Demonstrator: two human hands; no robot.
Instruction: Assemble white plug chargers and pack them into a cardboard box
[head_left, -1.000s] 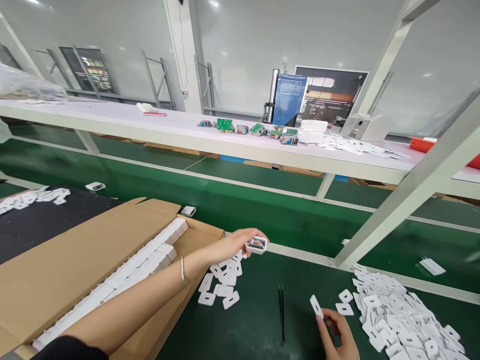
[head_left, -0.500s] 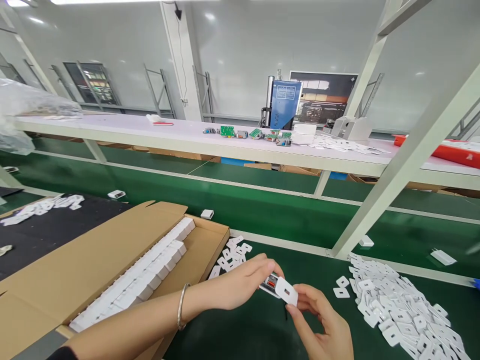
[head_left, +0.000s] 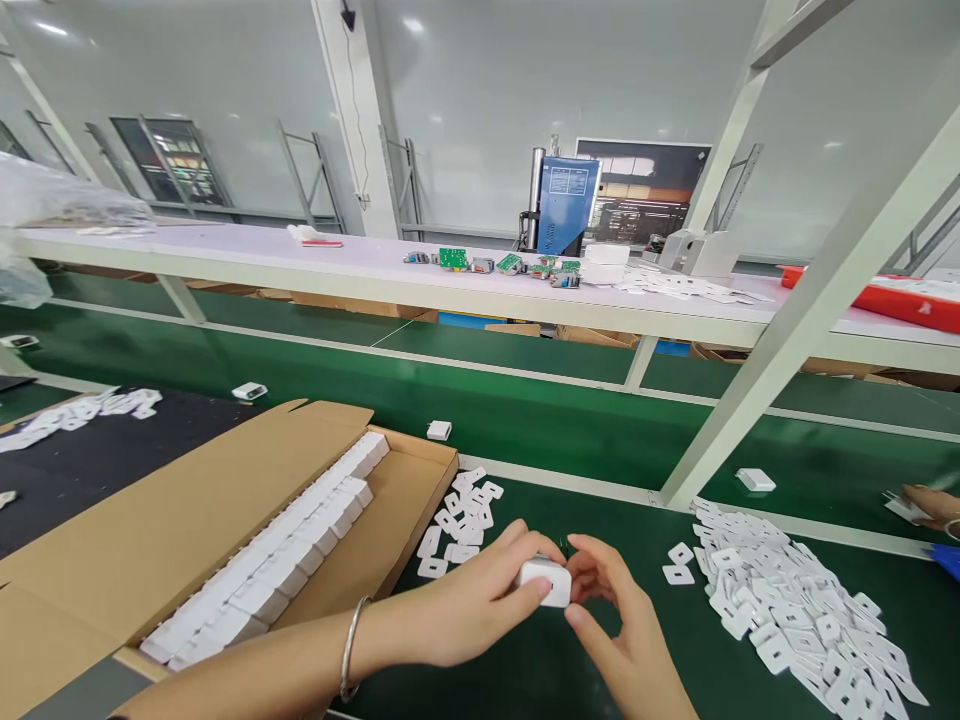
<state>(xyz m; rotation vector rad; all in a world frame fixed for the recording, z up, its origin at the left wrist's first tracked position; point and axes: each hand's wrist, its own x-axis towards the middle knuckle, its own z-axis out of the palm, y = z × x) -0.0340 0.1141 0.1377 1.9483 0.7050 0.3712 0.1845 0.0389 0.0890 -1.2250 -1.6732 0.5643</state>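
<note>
My left hand (head_left: 491,600) is closed around a white charger (head_left: 553,580), its thumb pressed near the front face. That face is now covered by a white end plate with a small dark slot. Just right of the charger is my right hand (head_left: 619,625), thumb and fingers apart at the charger's edge; whether a fingertip touches it I cannot tell. Both hands are over the green work surface (head_left: 480,680). Loose white end plates (head_left: 465,515) lie left of the hands, and a big pile of them (head_left: 810,610) spreads to the right.
An open cardboard box (head_left: 416,460) with rows of white chargers (head_left: 300,555) stands at left. Beyond the rail, a green belt (head_left: 525,425) carries several chargers. A slanted white post (head_left: 810,285) rises at right. Another person's hand (head_left: 930,505) grips a charger at the right edge.
The end plate has gone from my right fingers onto the charger's open end, and my right fingers have spread. Chargers on the belt have shifted right. Another person's hand has appeared at right.
</note>
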